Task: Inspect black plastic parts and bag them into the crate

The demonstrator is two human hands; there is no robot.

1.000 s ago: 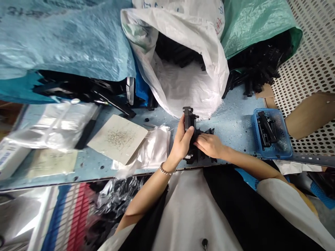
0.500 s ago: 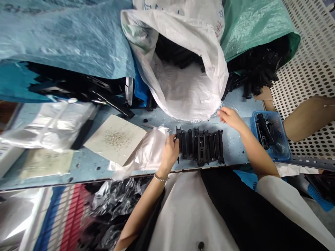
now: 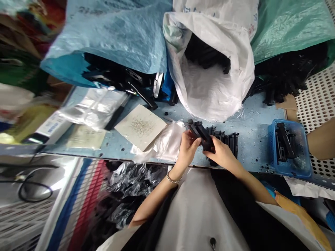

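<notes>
Black plastic parts [image 3: 200, 134] are gripped between my two hands, tilted just above the table's front edge. My left hand [image 3: 187, 146], with a beaded bracelet at the wrist, has its fingers and thumb closed on their left side. On their right side, my right hand [image 3: 221, 151] is closed round them. A row of similar black parts [image 3: 232, 141] stands on the table behind and beside my right hand, partly hidden by it. The open white sack [image 3: 211, 92] lies just beyond, with dark parts inside.
A blue basket [image 3: 302, 164] with black parts stands at the right. Left of my hands lie clear plastic bags [image 3: 170, 139] and a pale square board [image 3: 141, 127]. Blue [image 3: 115, 35] and green [image 3: 295, 28] sacks of black parts flank the white one.
My right hand has come from the white sack's edge to the black parts. Both hands now hold parts lifted from the row's left end. The view has shifted left.
</notes>
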